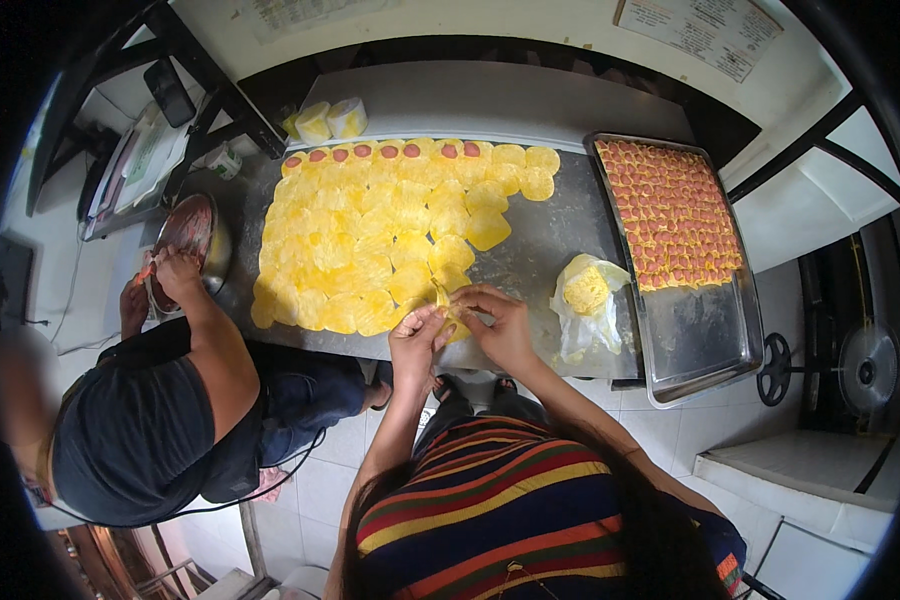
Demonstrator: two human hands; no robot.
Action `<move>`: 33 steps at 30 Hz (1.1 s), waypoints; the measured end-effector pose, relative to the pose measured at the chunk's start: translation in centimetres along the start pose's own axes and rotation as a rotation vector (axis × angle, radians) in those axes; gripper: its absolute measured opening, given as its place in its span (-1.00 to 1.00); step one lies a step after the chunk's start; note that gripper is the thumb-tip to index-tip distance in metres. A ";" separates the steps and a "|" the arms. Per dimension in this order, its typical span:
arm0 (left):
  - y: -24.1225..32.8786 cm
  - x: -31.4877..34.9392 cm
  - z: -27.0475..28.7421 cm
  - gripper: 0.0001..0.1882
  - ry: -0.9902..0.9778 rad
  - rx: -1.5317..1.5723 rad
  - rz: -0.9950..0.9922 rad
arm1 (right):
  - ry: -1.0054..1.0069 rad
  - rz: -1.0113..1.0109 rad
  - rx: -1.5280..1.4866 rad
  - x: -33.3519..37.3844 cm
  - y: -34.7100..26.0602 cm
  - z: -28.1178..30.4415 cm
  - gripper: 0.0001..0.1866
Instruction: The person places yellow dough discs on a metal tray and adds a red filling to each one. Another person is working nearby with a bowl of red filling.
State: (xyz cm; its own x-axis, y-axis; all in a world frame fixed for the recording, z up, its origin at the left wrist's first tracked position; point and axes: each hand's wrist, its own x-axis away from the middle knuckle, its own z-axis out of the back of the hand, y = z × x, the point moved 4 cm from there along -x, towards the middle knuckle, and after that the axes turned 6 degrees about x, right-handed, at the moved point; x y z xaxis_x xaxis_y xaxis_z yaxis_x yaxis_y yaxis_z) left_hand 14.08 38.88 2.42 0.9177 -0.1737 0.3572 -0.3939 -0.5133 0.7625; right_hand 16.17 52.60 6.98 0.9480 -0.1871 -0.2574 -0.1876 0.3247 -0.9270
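Note:
Both my hands meet at the near edge of the metal table, holding a thin yellow dough wrapper [441,293] between the fingertips. My left hand [416,338] pinches it from the left, and my right hand [497,325] pinches it from the right. Just beyond them, overlapping round yellow wrappers [355,235] cover much of the tabletop. Along the far row, several carry small lumps of pink filling [365,151]. To the right of my right hand, a stack of wrappers [586,290] sits on opened white plastic.
A metal tray [703,340] with rows of filled dumplings [670,210] stands at the right. At the left, a co-worker [150,420] reaches into a metal bowl [216,245] of pink filling. Wrapped stacks of wrappers [345,117] stand at the back of the table [560,235].

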 end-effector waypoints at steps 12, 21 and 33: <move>0.5 -0.1 0.3 -0.89 0.007 -0.023 0.025 | -0.033 -0.103 -0.316 0.3 1.6 -1.7 -0.84; 1.8 0.3 3.0 -0.87 0.038 0.071 -0.026 | 0.074 -0.538 -1.021 -3.6 8.8 0.5 -0.86; 1.0 0.6 3.1 -0.86 0.014 0.125 0.007 | 0.188 0.052 0.782 -3.4 13.5 1.6 -0.71</move>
State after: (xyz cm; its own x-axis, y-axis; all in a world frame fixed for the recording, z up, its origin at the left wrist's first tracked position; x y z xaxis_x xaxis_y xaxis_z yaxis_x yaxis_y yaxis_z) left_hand 14.40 35.66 1.69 0.9140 -0.1666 0.3701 -0.3900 -0.6129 0.6872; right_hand 10.88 59.12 -4.24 0.8710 -0.2842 -0.4009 0.0701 0.8793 -0.4710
